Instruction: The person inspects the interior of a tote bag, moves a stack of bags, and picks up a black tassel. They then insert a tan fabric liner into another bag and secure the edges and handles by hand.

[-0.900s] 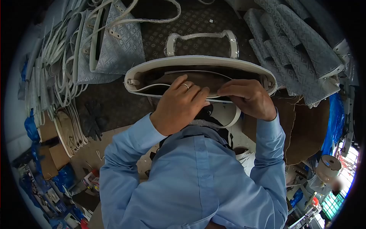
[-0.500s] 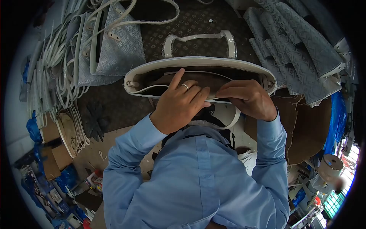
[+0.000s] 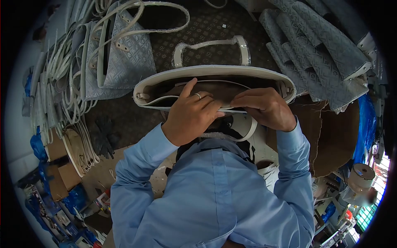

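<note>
In the head view, the bag (image 3: 215, 70) lies directly beyond and under the fingers, its mouth turned up and gaping toward the person, presumably so that both hands can reach the lining. The far handle (image 3: 211, 43) stands past the fingertips and the near handle (image 3: 251, 129) loops down below the hands, so neither crosses the opening.

The left hand (image 3: 192, 113) grips the bag's near rim, probably to steady it: the index finger stretches out over the mouth, the others curl inward, and the thumb tip shows just outside the rim, with only a narrow gap to the fingers. The right hand (image 3: 266, 106) faces it from just beside; its thumb and index finger nearly meet at the inner side of the same rim, but I cannot tell whether anything thin is between them.

Left of the fingers, on the dark patterned surface (image 3: 128, 120), stand grey bags (image 3: 131, 62), with a dark glove (image 3: 104, 134) nearer the person. Right of the fingers lie overlapping grey panels (image 3: 316, 53), perhaps set aside to leave room for the hands.
</note>
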A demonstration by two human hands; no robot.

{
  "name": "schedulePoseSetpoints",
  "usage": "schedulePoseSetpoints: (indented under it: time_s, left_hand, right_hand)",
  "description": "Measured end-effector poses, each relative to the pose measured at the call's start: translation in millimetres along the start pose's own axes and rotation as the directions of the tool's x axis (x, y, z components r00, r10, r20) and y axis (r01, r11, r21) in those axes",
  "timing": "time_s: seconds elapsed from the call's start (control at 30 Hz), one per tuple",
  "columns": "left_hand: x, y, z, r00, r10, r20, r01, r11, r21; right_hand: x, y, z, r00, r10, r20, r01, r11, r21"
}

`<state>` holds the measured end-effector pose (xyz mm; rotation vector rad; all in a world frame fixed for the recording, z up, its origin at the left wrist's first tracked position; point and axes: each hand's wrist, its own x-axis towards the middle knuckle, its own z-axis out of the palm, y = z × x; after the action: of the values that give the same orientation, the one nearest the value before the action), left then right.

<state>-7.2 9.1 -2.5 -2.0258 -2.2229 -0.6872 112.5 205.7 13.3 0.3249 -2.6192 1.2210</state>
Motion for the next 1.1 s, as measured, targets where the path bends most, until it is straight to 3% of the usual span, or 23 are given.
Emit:
schedulePoseSetpoints:
  time_s: [0.5,0.6,0.9,0.97,1.0,1.07,1.1]
  left_hand:
    - [-3.2,1.4,2.9,0.999,0.029,-0.025,-0.023,0.976,0.215]
    - [0.1,1.2,0.4,1.000,-0.003,-0.011,0.004,0.991,0.132]
    - [8.2,0.9,-7.8,0.992,0.115,0.057,-0.115,0.993,-0.004]
    - [10.9,-0.3,-7.2,0.993,0.115,0.004,-0.114,0.991,-0.064]
    - [11.4,-1.9,-9.1,0.992,0.130,-0.001,-0.130,0.989,-0.064]
    - [10.5,-9.1,-14.8,0.992,0.115,0.053,-0.113,0.992,-0.053]
    - [9.1,-13.1,-18.6,0.991,0.126,0.047,-0.123,0.991,-0.056]
  right_hand:
    - [-4.6,-6.0,2.8,0.998,0.027,-0.056,-0.029,0.998,-0.051]
    - [-5.1,-2.8,3.5,0.998,0.001,-0.058,-0.004,0.999,-0.048]
    - [-5.1,1.1,-3.3,0.998,-0.066,-0.004,0.066,0.998,-0.017]
    - [-4.1,6.0,-9.3,0.992,-0.023,0.121,0.012,0.995,0.094]
    - [-5.1,3.5,-15.3,0.994,-0.019,0.112,0.010,0.997,0.081]
    - [-8.5,-7.0,-32.3,0.998,0.045,-0.050,-0.029,0.958,0.285]
    - [-15.0,-12.4,-47.9,0.988,0.096,-0.119,-0.078,0.986,0.149]
